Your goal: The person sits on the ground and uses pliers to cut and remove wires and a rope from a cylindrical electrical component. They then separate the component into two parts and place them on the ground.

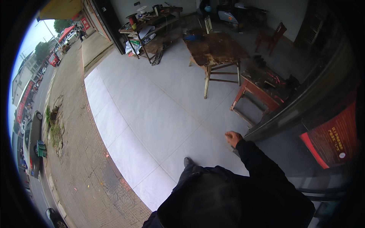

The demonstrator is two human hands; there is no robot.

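Loosely curled right hand (232, 137), fingers beside glass door (304, 110)

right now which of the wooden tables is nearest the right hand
The low red-framed table by the glass front is nearest the right hand. The pale-legged brown table stands beyond it, and the cluttered bench stands farthest back.

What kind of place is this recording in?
Probably the open tiled front of a street-side workshop. A worn wooden table and a cluttered metal workbench stand on pale floor tiles, with a brick pavement and parked cars alongside. The right hand holds nothing.
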